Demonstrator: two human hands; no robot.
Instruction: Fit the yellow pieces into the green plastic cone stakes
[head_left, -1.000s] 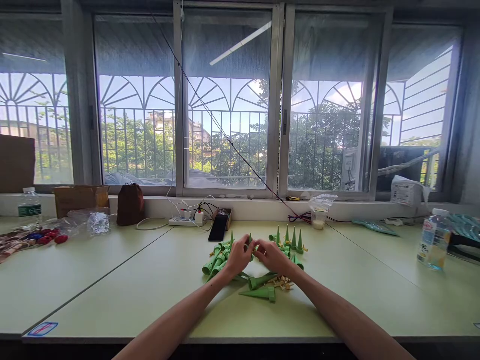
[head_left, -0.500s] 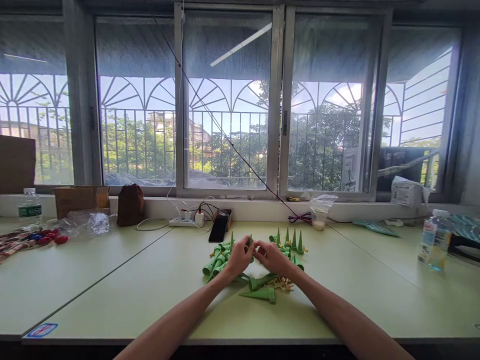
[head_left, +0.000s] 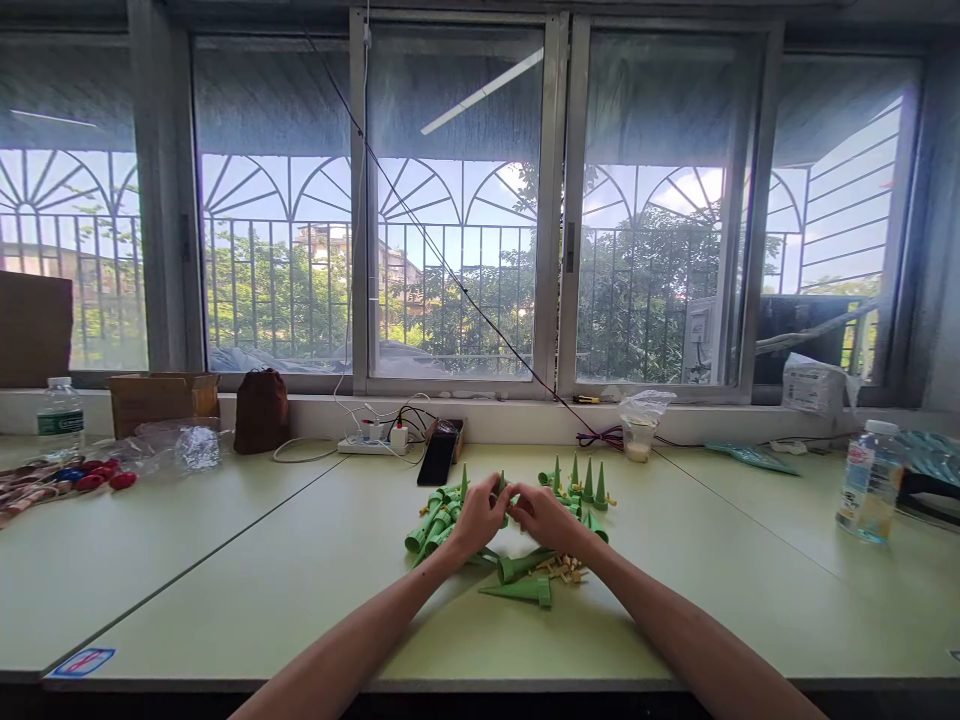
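My left hand (head_left: 478, 516) is closed around a green plastic spike (head_left: 502, 479), whose pointed tip sticks up above the fingers. Fingertips of my right hand (head_left: 546, 514) are pinched together against the same piece; whatever they grip is hidden. Left of the hands lies a heap of green spikes (head_left: 433, 523). Several more spikes (head_left: 600, 488), some upright with small yellow parts on them, are beyond the right hand. Closer to me, one spike (head_left: 519, 590) rests on its side, beside a little pile of small yellow pieces (head_left: 564, 568).
A phone (head_left: 438, 458) and a power strip (head_left: 364, 444) are at the back of the table (head_left: 300, 600). Far right stands a bottle (head_left: 868, 485). On the left are a brown pouch (head_left: 261, 412), a cardboard box (head_left: 163, 402) and red balls (head_left: 121, 480).
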